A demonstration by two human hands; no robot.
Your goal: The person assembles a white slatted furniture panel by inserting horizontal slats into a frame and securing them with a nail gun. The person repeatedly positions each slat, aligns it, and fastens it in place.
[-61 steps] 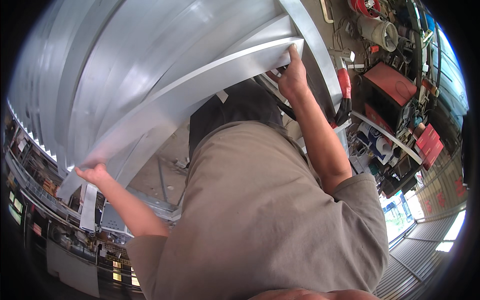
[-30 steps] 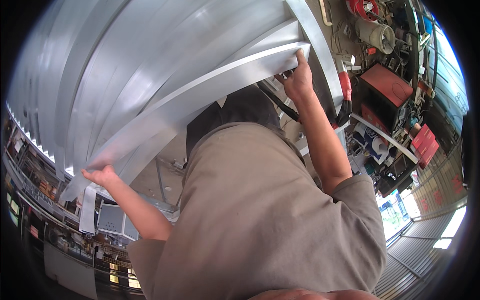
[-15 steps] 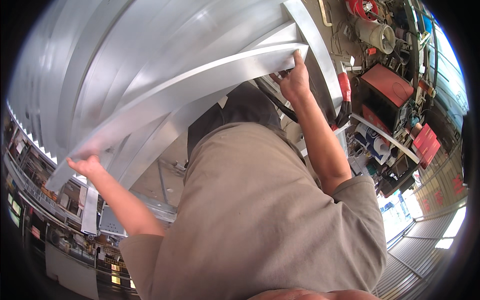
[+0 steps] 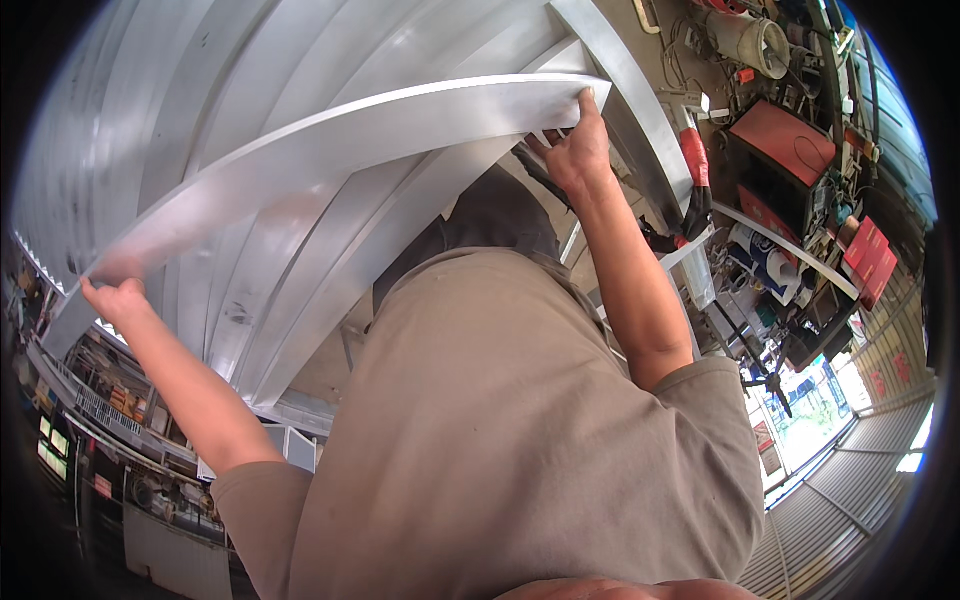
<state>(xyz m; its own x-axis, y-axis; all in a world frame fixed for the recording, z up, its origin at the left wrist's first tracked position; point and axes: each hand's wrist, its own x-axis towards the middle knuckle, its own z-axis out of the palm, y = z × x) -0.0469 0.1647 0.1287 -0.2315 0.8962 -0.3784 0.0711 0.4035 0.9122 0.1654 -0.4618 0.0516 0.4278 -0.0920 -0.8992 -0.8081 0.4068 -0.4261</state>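
Note:
A long, flat silver metal bar (image 4: pixel 360 140) stretches across in front of me, bowed by the lens. My left hand (image 4: pixel 115 300) is closed on it near its left end, thumb against the upper edge. At the other end, my right hand (image 4: pixel 580 155) grips the bar with the thumb on its face and the fingers curled underneath, partly hidden. Several similar silver bars (image 4: pixel 270 250) lie side by side beneath and beyond it. A silver crosspiece (image 4: pixel 640 105) runs along their right end, close to my right hand.
On the right stand a red-topped machine (image 4: pixel 785 140), a white bucket (image 4: pixel 755 45) and a red-wrapped cable handle (image 4: pixel 694 157). Red boxes (image 4: pixel 870 262) sit farther right. Shelving with assorted parts (image 4: pixel 130 400) is at the lower left. Cables lie on the floor around the bucket.
My left hand has moved outward to the left and farther away with the bar. My right hand has shifted slightly left and away, still gripping. More of the bars beneath now shows.

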